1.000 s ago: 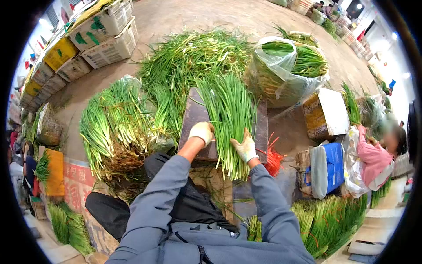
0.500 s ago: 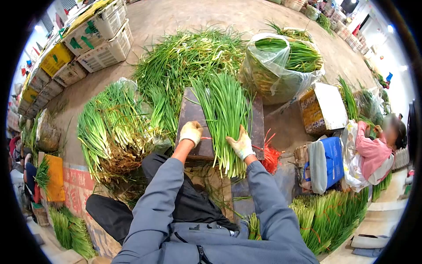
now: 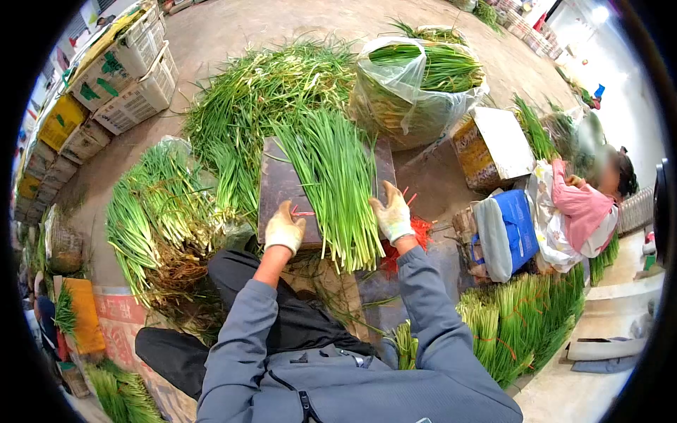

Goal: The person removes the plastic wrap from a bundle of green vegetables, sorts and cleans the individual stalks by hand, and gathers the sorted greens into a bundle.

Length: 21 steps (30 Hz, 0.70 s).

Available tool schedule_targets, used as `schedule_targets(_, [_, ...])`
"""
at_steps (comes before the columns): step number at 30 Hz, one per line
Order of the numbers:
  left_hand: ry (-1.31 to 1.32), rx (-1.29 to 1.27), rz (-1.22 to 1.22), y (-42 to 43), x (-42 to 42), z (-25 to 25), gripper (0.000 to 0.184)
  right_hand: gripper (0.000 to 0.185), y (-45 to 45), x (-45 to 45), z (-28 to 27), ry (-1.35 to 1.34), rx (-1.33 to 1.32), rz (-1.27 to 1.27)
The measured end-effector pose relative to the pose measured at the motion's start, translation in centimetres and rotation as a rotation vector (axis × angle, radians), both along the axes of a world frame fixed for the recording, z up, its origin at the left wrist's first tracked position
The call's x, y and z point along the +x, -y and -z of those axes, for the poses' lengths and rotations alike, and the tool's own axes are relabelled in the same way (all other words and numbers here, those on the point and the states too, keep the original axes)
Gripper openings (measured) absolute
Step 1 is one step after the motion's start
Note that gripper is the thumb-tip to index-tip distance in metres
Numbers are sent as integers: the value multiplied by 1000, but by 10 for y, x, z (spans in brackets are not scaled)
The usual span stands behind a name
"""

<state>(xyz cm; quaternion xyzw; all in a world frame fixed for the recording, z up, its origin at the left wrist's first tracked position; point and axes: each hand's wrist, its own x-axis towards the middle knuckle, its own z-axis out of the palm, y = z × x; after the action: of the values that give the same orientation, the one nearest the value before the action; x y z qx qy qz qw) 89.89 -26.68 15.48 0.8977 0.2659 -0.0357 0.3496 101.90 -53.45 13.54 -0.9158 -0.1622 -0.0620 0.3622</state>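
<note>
A bunch of garlic chives (image 3: pixel 331 187), green leaves away from me and pale stalks towards me, lies on a dark low board (image 3: pixel 282 176). My left hand (image 3: pixel 285 229), in a pale work glove, is just left of the stalks, fingers curled at a thin red tie (image 3: pixel 303 213) that reaches to the bunch's left side. My right hand (image 3: pixel 393 215), gloved too, is at the bunch's right side with thumb and fingers apart. More red ties (image 3: pixel 421 231) lie in a heap beyond it, partly hidden by the hand.
Rooty, untrimmed chives (image 3: pixel 166 218) lie to the left, and a loose leaf pile (image 3: pixel 268 99) behind the board. A clear plastic bag (image 3: pixel 395 106) holds more. Tied bunches (image 3: pixel 522 324) stand at right, near a blue bag (image 3: pixel 518 225) and a person in pink (image 3: pixel 582 204). Crates (image 3: pixel 137 92) are stacked far left.
The view has shifted, so the scene sits further left. My left hand has drawn back slightly towards me, and my right hand has moved off the stalks, its fingers now apart.
</note>
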Motion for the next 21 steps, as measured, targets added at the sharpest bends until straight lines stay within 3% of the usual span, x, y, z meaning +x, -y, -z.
schedule_targets(1, [-23, -124, 9, 9, -5, 2, 63, 67, 10, -5, -5, -164, 2, 51])
schedule_targets(5, [-103, -80, -4, 38, -11, 31, 51, 64, 38, -30, 31, -386, -73, 146])
schedule_targets(9, [-98, -79, 52, 50, -15, 17, 49, 44, 38, -59, 37, -308, -3, 116])
schedule_targets(10, [-50, -49, 84, 55, -14, 8, 49, 35, 44, -57, 61, -189, 23, 158])
schedule_targets(11, [-48, -47, 95, 61, -14, 7, 49, 35, 48, -56, 60, -187, 25, 168])
schedule_targets(13, [197, 142, 161, 76, -13, 1, 51, 30, 54, -51, 60, -169, 86, 141])
schedule_targets(15, [154, 139, 210, 86, -5, -11, 56, 34, 52, -39, 62, -55, 24, 53])
schedule_targets(17, [260, 182, 414, 97, 2, -18, 61, 35, 35, -38, 9, -206, -265, -117])
schedule_targets(18, [257, 215, 491, 105, 4, -23, 63, 33, 35, -31, 20, -202, -379, -197])
schedule_targets(19, [222, 291, 613, 115, 8, -22, 65, 31, 31, -26, 20, -253, -404, -230])
schedule_targets(21, [138, 361, 823, 126, 11, -19, 66, 27, 32, -29, 20, -286, -199, -75])
